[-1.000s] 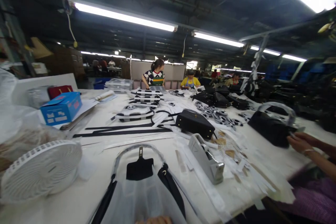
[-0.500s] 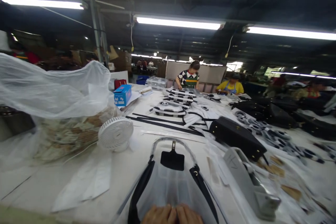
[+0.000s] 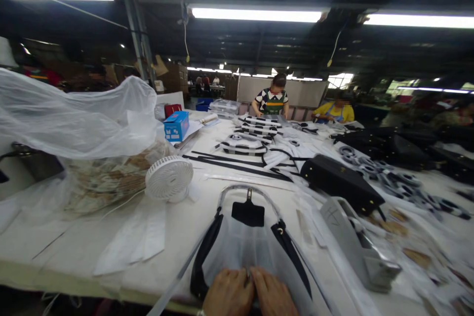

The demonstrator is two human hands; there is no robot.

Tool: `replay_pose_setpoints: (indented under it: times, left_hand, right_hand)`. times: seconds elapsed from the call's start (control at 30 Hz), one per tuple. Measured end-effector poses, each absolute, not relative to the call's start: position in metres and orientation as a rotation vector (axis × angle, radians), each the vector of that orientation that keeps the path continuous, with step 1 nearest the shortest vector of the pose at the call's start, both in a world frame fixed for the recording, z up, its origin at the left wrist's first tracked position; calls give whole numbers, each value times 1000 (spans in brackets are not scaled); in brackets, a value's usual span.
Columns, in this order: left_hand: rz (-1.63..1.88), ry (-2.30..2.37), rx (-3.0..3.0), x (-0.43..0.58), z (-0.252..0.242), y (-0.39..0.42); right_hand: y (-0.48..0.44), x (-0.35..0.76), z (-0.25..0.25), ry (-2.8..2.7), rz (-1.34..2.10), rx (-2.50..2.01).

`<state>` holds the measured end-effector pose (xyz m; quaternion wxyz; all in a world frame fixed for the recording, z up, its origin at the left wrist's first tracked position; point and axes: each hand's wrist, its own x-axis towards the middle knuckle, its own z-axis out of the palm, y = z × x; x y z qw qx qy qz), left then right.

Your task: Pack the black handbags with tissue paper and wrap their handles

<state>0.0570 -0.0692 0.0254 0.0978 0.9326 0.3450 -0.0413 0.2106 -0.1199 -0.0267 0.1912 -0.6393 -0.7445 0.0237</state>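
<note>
With left hand [image 3: 227,294] and right hand [image 3: 273,294] side by side in the head view, touching translucent wrap [image 3: 242,249] on a black bag [image 3: 248,214], set on the white table [image 3: 205,217] between white fan [image 3: 168,177] and grey tape dispenser [image 3: 336,217]; cannot tell whether gripping or merely resting.

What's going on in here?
Somebody's left hand and right hand rest side by side on a bag, over the thin, pale sheet at its middle. The bag is on a white table, handle away from the hands. A white fan stands to the left and a grey tape dispenser to the right. Across the table is another person.
</note>
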Motion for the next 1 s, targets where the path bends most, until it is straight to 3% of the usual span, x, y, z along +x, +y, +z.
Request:
replay_pose_setpoints:
  times: [0.13,0.4,0.7,1.0]
  left_hand:
    - [-36,979,2750,51,54,-87]
    - [7,1003,2771,49,54,-99]
    - [39,1021,2788,47,52,-100]
    - [77,1018,2865,42,48,-105]
  right_hand:
    - [-137,199,16,-2086,396,-1875]
    - [-146,220,79,-1900,990,-1657]
    - [-103,200,84,-1826,834,-1967]
    - [-99,203,76,-1801,891,-1944]
